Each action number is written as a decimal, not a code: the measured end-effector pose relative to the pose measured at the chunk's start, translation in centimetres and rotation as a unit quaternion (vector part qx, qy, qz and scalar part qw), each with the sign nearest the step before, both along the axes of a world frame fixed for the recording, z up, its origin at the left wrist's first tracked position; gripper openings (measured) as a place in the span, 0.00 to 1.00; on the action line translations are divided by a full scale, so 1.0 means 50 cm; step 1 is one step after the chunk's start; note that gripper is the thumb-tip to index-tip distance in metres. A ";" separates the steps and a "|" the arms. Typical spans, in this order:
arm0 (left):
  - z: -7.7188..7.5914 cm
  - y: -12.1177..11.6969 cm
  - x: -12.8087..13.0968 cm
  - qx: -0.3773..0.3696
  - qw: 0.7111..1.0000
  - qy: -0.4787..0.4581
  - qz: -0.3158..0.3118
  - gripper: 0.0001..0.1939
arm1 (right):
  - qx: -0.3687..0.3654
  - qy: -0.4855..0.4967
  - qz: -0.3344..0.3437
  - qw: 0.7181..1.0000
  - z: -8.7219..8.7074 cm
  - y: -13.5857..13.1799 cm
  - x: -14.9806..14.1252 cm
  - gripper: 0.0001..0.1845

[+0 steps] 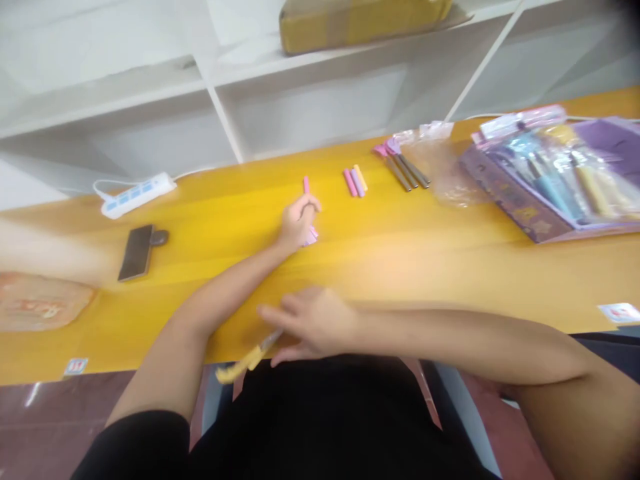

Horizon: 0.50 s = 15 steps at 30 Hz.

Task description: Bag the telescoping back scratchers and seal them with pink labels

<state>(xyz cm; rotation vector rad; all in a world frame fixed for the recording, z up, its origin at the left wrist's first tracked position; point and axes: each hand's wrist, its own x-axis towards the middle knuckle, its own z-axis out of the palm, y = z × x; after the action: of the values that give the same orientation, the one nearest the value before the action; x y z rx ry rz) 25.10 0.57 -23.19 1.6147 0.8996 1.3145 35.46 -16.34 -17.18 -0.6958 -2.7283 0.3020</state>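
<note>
My left hand point(299, 223) rests on the yellow tabletop with its fingers curled. A pink stick point(307, 183) pokes out beyond the knuckles, and pink-purple pieces point(311, 235) show beside the palm; what the fingers enclose is hidden. Close to the table's front edge, my right hand point(317, 323) is blurred by motion. Between its thumb and fingers is the grey end of a yellow pen-like tool point(240, 367), which slants down to the left. Right of my left hand lie short pink, purple and yellow sticks point(355, 181).
Grey-barrelled pens with pink-purple tops point(403, 165) lie near clear plastic wrapping point(455, 180). A purple box point(537, 223) at right holds bagged items. To the left are a power strip point(137, 195), a phone point(136, 253) and a bag point(45, 301). Shelving holds a cardboard box point(360, 23).
</note>
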 end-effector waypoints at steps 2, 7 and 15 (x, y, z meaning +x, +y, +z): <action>-0.004 0.004 0.003 0.011 0.999 0.022 -0.048 0.11 | 0.028 -0.043 0.118 0.992 -0.066 -0.038 -0.044 0.12; -0.002 0.012 0.008 -0.011 0.998 0.010 -0.053 0.13 | 0.057 -0.060 0.149 0.985 -0.101 0.002 -0.073 0.10; -0.014 0.014 0.007 -0.007 0.996 0.025 -0.084 0.12 | 0.030 -0.102 0.061 0.992 -0.095 -0.017 -0.052 0.11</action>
<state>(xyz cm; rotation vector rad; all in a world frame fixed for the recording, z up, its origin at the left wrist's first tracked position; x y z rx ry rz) 25.44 1.26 -23.89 1.6809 0.7819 1.1534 32.86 -17.19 -21.94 -0.5722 -2.9680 0.1842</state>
